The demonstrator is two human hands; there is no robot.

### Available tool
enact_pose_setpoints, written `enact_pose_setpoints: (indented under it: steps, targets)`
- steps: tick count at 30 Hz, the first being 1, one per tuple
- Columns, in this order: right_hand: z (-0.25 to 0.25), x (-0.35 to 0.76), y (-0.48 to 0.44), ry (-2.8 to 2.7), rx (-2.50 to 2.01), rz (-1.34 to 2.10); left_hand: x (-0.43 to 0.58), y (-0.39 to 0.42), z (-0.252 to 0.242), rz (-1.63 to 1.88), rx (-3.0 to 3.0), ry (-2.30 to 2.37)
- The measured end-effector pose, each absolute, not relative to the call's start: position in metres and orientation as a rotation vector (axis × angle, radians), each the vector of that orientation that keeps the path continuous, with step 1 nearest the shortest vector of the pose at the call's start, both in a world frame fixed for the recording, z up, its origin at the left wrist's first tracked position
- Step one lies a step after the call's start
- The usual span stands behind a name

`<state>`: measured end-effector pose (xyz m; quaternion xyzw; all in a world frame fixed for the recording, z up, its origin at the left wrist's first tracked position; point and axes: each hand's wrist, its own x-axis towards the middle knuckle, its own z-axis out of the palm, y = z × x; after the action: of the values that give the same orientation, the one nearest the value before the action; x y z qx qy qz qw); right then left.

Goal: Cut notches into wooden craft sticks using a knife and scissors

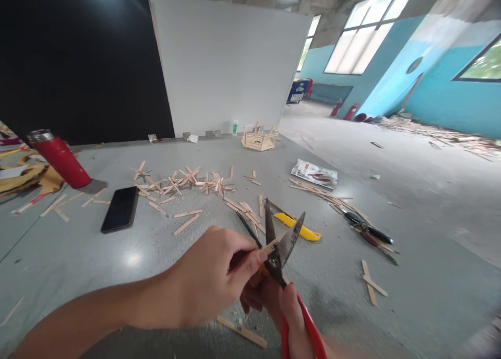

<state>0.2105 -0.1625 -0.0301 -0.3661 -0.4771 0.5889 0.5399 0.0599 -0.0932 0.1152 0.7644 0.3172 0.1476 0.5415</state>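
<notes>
My left hand [219,275] pinches a short flat wooden stick [274,244], like a popsicle stick, between thumb and fingers. The stick lies between the parted blades of a pair of scissors [285,239]. My right hand [293,312] is wrapped round the red handles of those scissors, low in the view. Behind the blades a yellow utility knife [299,226] rests on the grey table, and a thin black pen-like tool [248,228] lies just left of them. Loose sticks [242,332] are on the table below my hands.
Many wooden pieces [188,181] are scattered across the middle. A phone [120,208] and red flask [60,158] are at left. A small stick-built frame [259,138] stands at the back. Pliers [366,228], a white packet [314,174] and crossed sticks [371,283] lie at right.
</notes>
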Motion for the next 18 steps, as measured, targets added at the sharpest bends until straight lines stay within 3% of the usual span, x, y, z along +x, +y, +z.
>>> enact_pose_setpoints:
  steps: [18]
  targets:
    - [-0.012,0.223,-0.17,-1.058,-0.966,1.474,0.06,-0.092,0.121,0.295,1.808,0.691]
